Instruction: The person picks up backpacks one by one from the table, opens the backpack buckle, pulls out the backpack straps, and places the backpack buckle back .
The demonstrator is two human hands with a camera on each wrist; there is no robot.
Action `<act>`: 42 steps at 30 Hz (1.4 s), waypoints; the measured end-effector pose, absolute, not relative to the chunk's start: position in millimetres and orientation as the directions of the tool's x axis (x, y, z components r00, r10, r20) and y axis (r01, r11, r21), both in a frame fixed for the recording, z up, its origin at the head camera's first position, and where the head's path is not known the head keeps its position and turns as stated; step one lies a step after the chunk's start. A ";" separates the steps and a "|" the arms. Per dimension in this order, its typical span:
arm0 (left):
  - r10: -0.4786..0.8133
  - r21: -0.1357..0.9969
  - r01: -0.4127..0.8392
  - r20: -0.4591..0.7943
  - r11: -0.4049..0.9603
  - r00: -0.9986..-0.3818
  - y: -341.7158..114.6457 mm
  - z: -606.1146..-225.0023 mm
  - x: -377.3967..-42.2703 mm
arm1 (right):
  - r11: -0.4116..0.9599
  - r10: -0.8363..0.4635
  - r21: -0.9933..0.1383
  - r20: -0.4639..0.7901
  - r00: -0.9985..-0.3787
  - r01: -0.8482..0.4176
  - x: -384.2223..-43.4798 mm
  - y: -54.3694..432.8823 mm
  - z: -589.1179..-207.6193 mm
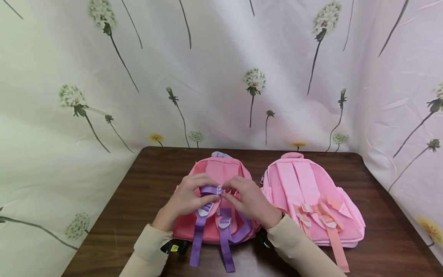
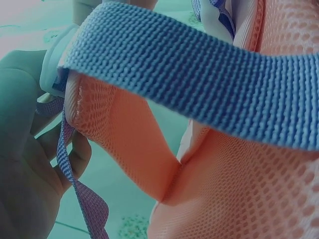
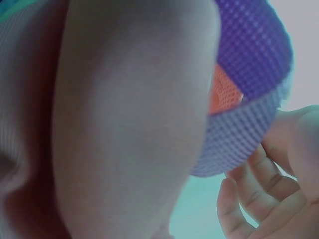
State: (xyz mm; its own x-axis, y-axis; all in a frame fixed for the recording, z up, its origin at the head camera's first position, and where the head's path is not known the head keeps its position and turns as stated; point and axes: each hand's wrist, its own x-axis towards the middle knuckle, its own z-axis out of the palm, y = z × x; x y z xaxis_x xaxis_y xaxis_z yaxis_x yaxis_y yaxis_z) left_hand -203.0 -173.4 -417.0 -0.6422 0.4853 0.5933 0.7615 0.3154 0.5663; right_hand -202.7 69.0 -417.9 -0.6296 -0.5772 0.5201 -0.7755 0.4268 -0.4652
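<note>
Both hands meet over a coral-pink backpack [image 1: 183,225] with purple straps. My left hand [image 1: 187,196] pinches a small white buckle [image 1: 219,190] on a purple strap [image 1: 209,189], fingers above and thumb below. At the buckle's other side, my right hand [image 1: 250,200] pinches with thumb and fingertips. Two white strap adjusters, a left one [image 1: 205,209] and a right one [image 1: 224,222], sit lower on the shoulder straps, their purple tails hanging toward the front. A broad webbing band [image 2: 199,74] crosses the left wrist view. In the right wrist view, a purple strap loop [image 3: 254,45] curves beside curled fingers [image 3: 251,191].
On the right lies a lighter pink backpack [image 1: 282,184] with peach straps [image 1: 337,246] and white adjusters. Both bags rest on a dark wooden table [image 1: 121,223]. A dandelion-print cloth [image 1: 221,96] hangs behind it and along its sides.
</note>
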 end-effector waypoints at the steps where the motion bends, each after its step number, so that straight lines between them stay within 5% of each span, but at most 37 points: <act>1: 0.486 0.568 0.759 0.590 0.317 -0.645 -173.3 -417.1 -203.4 | 0.425 -0.577 -0.462 0.524 -0.626 -0.778 -202.9 69.1 -418.1; 16: 0.483 0.537 0.790 0.630 0.295 -0.608 -174.7 -417.7 -206.5 | 0.419 -0.570 -0.435 0.557 -0.603 -0.797 -203.4 67.5 -419.6; 42: 0.492 0.579 0.757 0.585 0.304 -0.645 -174.4 -419.4 -207.5 | 0.405 -0.559 -0.471 0.551 -0.620 -0.784 -202.7 66.2 -421.2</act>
State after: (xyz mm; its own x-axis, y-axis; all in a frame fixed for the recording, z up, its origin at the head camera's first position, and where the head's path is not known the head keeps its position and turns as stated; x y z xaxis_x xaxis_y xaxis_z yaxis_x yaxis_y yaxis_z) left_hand -207.5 -174.4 -419.4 -0.6451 0.4921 0.5845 0.7566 0.3041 0.5789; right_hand -202.7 66.2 -421.2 -0.6200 -0.5585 0.5511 -0.7836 0.4047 -0.4714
